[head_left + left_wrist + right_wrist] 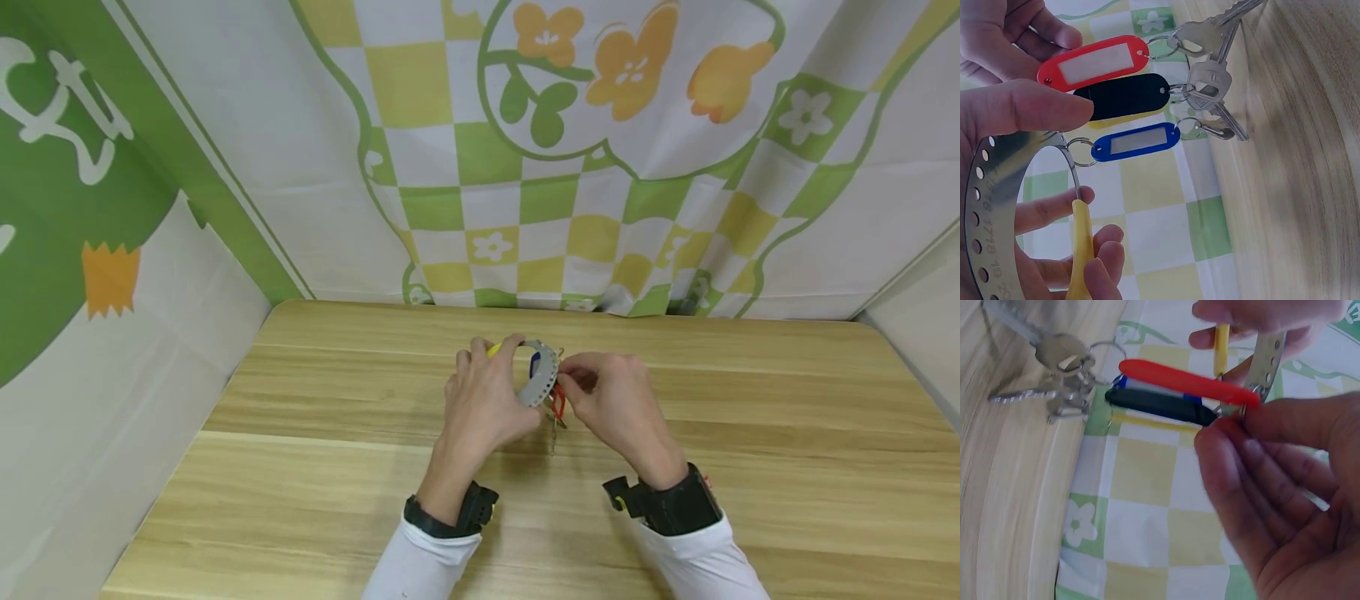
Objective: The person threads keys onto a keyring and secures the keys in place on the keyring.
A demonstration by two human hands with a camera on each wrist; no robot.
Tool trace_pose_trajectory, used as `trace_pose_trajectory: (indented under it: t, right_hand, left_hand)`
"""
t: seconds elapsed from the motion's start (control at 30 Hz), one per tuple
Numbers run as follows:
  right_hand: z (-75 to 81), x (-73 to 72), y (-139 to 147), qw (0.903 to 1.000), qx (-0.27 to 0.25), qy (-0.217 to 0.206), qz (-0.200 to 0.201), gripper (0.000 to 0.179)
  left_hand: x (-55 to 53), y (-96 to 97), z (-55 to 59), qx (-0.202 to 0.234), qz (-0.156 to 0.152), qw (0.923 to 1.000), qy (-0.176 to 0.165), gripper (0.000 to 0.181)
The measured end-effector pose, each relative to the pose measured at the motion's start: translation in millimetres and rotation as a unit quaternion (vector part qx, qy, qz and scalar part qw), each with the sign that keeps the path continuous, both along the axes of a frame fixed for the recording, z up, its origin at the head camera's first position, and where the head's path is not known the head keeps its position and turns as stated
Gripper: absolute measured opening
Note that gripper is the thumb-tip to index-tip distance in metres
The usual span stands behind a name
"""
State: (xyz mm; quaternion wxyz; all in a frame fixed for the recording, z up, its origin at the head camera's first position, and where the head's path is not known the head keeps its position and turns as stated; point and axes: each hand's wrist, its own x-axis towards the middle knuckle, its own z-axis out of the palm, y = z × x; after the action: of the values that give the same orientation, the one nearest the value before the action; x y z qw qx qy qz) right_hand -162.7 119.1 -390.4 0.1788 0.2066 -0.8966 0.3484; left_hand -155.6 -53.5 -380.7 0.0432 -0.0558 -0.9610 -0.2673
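My left hand [483, 396] grips a grey metal key hoop [546, 379] with numbered holes along its band and a yellow handle [1081, 250]. At the hoop's right side, my right hand [618, 404] pinches the end of a red key tag [1188, 381] by its small ring, between thumb and forefinger. Beside it hang a black key tag [1129, 97], a blue key tag [1138, 142] and a yellow key tag [1160, 422], mostly covered. Silver keys [1209, 84] dangle from the tags' far ends. Whether the red tag's ring passes through a hole is hidden by the fingers.
Both hands are above a light wooden table [315, 483]. Behind its far edge hangs a checked green, yellow and white curtain [487, 196]. A printed white and green cloth [202, 317] covers the left side.
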Motion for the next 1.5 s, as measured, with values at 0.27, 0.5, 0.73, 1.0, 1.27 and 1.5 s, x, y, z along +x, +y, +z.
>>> trace_pose_trajectory:
  t: [0.27,0.5,0.73,1.0,1.27,1.5]
  right_hand:
    - [3.5,4.3,-5.0,0.995,-0.031,-0.077,-0.057,0.005]
    - [3.9,3.7,-5.5,0.9961,-0.041,-0.059,-0.051,0.005]
    - [2.1,1.7,-2.9,0.9993,-0.024,-0.018,-0.024,0.006]
    - [1.1,-0.1,-0.4,0.9998,-0.016,-0.011,-0.005,0.009]
    - [1.9,-0.9,4.3,0.9997,0.0,-0.001,0.025,0.012]
    - [1.8,-1.7,6.1,0.9994,0.005,0.0,0.035,0.013]
  left_hand:
    - [0.5,0.0,0.7,-0.002,0.007,1.0,0.0,0.087]
    - [0.5,-0.7,0.3,0.0,0.009,0.9999,0.006,0.087]
    - [0.0,-1.1,-0.2,0.0,0.005,1.0,0.005,0.088]
    - [-0.1,-1.2,-0.1,-0.007,-0.003,1.0,-0.006,0.091]
    - [0.5,-1.7,-0.6,-0.012,-0.016,0.9998,0.004,0.088]
    - [0.6,-1.3,0.0,-0.018,-0.02,0.9996,0.008,0.088]
